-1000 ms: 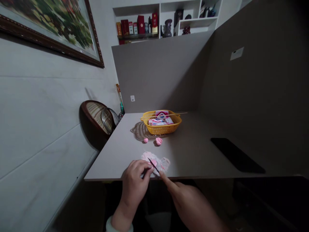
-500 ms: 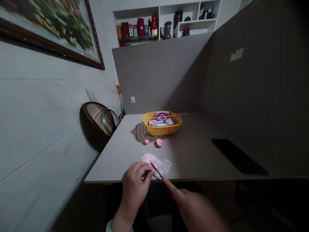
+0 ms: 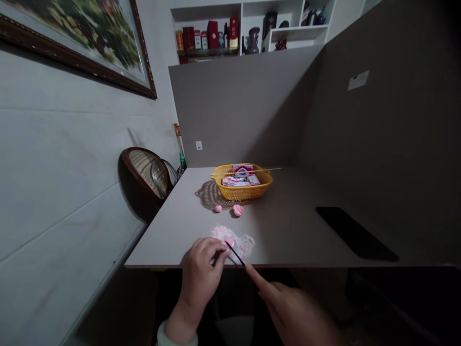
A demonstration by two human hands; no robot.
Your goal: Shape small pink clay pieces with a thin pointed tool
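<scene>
Near the table's front edge, my left hand pinches a small pink lump, perhaps soap or clay, between thumb and fingers. My right hand grips a thin, dark-bladed knife, index finger stretched along it; the handle is hidden in the hand. The blade's tip meets the pink lump beside my left fingertips. Under and around them spread pale pink and white shavings. Farther back lie a small pink ball and a larger, grooved pink piece.
Behind the pink pieces stands a yellow plastic basket with several small boxes and a thin stick across its rim. A black flat mat lies at the right. Grey panels border the table; a round wooden-rimmed object leans at left.
The view has tilted slightly, so the scene sits a little higher. Both hands keep nearly the same hold, with the knife still against the pink lump.
</scene>
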